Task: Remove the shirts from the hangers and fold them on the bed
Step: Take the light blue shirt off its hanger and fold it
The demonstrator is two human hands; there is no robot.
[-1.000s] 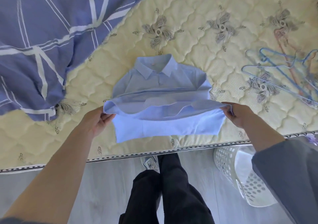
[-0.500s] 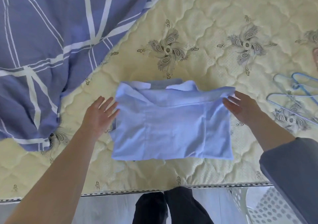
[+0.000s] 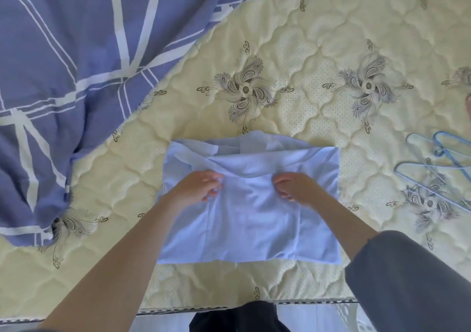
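**Head view.**

- **Item:** light blue shirt [image 3: 251, 219], folded to a rough rectangle. It lies flat on the quilted mattress [image 3: 318, 51], close to the near edge, with the collar peeking out past the far flap.
- **Hands:** we log the left hand [image 3: 200, 188] and right hand [image 3: 293, 187] side by side on the shirt's upper middle. Their fingers curl down onto the cloth where the flap's edge runs. Whether they pinch a layer or only press it, we cannot tell.
- **Also noted:** blue hangers [image 3: 438, 163], bare, on the mattress well to the right, and a checked duvet [image 3: 63, 76] at far left.
- **Hazards, in our judgement:**
  - Drawing the hands together would pucker the middle panel.
  - The far flap sits skewed and its left corner is creased, so a further fold may set it crooked.
  - A tug toward us could slide the bundle off the edge.
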